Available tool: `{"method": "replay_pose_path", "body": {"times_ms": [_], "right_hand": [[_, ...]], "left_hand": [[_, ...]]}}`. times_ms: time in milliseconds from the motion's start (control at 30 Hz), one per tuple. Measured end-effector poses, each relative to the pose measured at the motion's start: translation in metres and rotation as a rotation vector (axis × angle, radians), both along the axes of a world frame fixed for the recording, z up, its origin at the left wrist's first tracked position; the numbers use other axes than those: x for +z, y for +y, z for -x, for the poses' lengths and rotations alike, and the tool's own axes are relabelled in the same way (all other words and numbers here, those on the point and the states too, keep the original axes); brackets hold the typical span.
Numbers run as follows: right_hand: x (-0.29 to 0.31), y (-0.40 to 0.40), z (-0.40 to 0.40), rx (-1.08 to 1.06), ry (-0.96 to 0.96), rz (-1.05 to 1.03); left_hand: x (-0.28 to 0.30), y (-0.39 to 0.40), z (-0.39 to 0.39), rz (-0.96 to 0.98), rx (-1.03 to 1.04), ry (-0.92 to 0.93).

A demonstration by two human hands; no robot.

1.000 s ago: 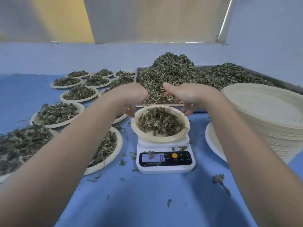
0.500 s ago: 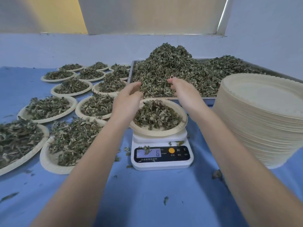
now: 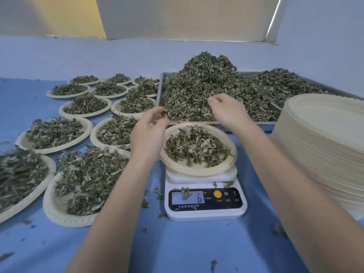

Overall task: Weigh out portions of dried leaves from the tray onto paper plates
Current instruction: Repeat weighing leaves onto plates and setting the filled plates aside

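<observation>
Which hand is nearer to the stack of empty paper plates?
Right. The right hand reaches into the tray leaves, just left of the stack of empty plates; the left hand is beyond the scale plate.

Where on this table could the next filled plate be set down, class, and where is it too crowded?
Free: the blue cloth in front of the scale, between the forearms, with only stray crumbs. Crowded: filled plates pack the left; the stack of empty plates fills the right; the tray blocks behind.
</observation>
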State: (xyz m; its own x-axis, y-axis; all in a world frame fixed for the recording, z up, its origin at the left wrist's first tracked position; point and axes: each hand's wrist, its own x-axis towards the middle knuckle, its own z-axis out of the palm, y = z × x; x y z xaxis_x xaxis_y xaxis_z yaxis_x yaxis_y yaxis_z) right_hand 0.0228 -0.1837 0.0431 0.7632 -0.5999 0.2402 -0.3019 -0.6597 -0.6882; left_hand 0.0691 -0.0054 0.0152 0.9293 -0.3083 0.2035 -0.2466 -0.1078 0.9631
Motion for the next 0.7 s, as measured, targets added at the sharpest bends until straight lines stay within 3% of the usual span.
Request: {"method": "replay_pose_path", "body": {"times_ms": [133, 233, 333, 533, 700], "right_hand": [[0.009, -0.026, -0.052, -0.065, 0.33, 0.152], [-0.003, -0.029, -0.08, 0.107, 0.509, 0.176], [-0.012, -0.024, -0.106, 0.269, 0.565, 0.172], [-0.013, -0.007, -0.144, 0.426, 0.701, 0.38], [-0.007, 0.005, -0.133, 0.485, 0.596, 0.415]], "left_hand": [[-0.002, 0.0, -0.003, 0.001, -0.019, 0.059], [-0.003, -0.001, -0.008, 0.005, -0.03, 0.082], [-0.004, -0.003, -0.013, 0.025, -0.035, 0.109], [-0.003, -0.002, -0.017, 0.069, -0.008, 0.152], [-0.002, -0.001, -0.014, 0.072, -0.009, 0.156]]}}
